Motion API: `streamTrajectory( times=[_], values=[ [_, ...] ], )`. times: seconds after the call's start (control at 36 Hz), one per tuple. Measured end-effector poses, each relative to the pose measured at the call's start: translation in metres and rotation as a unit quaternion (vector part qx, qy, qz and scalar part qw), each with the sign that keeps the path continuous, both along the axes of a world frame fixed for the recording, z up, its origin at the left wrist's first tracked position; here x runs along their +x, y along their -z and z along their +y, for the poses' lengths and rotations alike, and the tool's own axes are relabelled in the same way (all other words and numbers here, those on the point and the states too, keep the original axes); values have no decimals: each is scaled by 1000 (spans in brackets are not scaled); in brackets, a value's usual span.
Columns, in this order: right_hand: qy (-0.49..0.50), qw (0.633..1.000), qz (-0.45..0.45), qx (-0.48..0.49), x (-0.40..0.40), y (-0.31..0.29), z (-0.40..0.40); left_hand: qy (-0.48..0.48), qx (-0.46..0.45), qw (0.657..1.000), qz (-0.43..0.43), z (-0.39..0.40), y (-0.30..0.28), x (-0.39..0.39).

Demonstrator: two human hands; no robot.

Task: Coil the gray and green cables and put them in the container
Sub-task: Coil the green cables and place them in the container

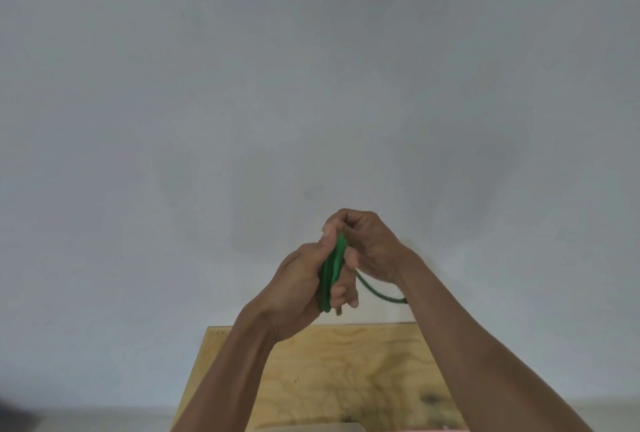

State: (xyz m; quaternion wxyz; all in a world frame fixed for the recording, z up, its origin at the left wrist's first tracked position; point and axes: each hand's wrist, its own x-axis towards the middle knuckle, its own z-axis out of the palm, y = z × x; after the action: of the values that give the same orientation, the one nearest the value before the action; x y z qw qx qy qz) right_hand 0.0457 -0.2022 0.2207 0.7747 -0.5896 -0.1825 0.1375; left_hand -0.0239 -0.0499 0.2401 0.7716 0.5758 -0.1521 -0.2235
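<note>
A green cable (333,268) is bunched into several tight loops, held up in front of a pale wall. My left hand (304,287) is closed around the lower part of the bundle. My right hand (363,241) grips the top of the bundle from the right. A loose green strand runs from under my right hand and disappears behind my right forearm. No gray cable is in view.
A light plywood table (346,372) lies below my arms, its far edge against the gray wall (311,85). A pale flat edge (311,427) and a reddish sliver show at the bottom border, too cropped to identify.
</note>
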Motion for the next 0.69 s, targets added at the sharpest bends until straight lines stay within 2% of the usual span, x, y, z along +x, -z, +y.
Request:
streamTrajectory(
  times=[0.17,0.28,0.42,0.53,0.61,0.64,0.69],
  values=[
    [41,993,96,48,-29,19,24,-51,-63,996,-49,-2,-6,15],
    [62,998,30,-8,-43,39,33,-137,-50,985,-94,10,-10,32],
    [72,985,-45,-151,-58,39,37,-231,82,952,-181,23,-3,45],
    [84,918,-168,-349,-60,25,35,-241,164,932,-214,31,4,44],
    [107,847,-251,-456,-60,-1,21,-228,213,925,-215,39,5,40],
    [116,827,-284,-472,-59,-12,17,-216,227,926,-209,41,6,38],
    [123,823,-329,-446,-54,-31,10,-182,247,932,-192,44,6,33]
  ],
)
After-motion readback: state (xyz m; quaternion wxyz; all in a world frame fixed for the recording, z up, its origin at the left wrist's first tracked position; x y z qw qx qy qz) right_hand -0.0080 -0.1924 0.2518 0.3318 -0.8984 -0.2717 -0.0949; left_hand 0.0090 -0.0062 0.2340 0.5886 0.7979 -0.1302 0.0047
